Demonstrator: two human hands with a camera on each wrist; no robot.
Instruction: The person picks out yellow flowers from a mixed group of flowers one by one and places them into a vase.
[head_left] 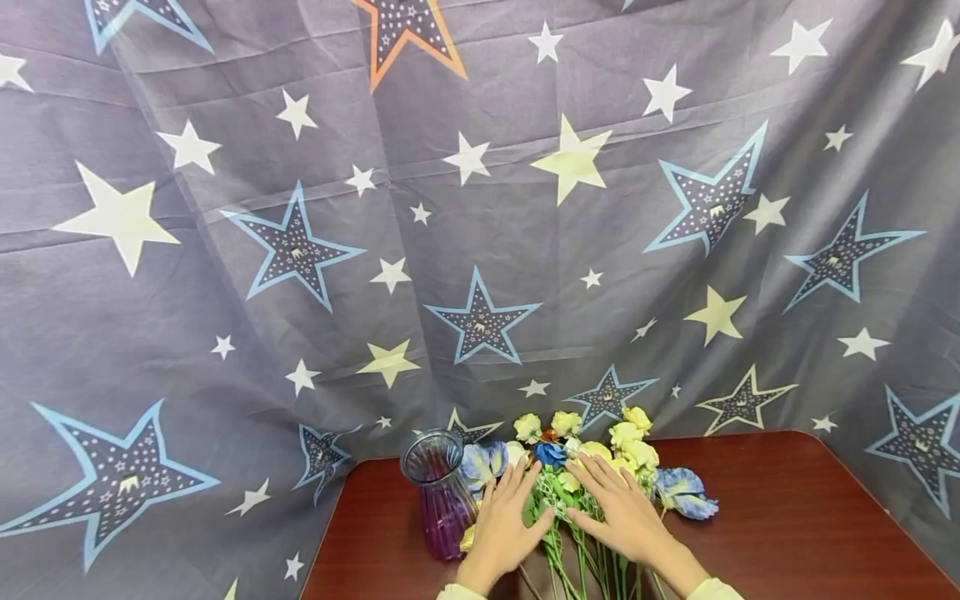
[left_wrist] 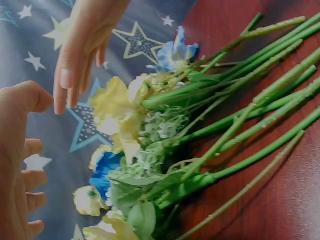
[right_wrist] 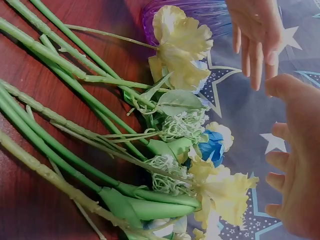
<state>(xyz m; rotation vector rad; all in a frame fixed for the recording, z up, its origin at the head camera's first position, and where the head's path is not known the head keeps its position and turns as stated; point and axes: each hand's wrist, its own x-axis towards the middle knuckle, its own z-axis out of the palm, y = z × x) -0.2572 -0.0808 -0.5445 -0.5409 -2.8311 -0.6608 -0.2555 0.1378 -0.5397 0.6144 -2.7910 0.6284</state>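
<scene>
A spread of artificial flowers lies on the table, with yellow blooms, a blue rose and green stems toward the near edge. Above the left part of the spread is my left hand, palm down with fingers extended. My right hand hovers over the right part in the same way, the two thumbs pointing toward each other. Both wrist views show a gap between the hands and the blooms, and neither hand holds anything. Just left of my left hand stands a glass vase, clear-blue at the rim and purple below.
The dark red wooden table extends to the right of the flowers. A pale blue-violet iris sticks out at the right side of the spread. Behind the table hangs a grey cloth printed with stars.
</scene>
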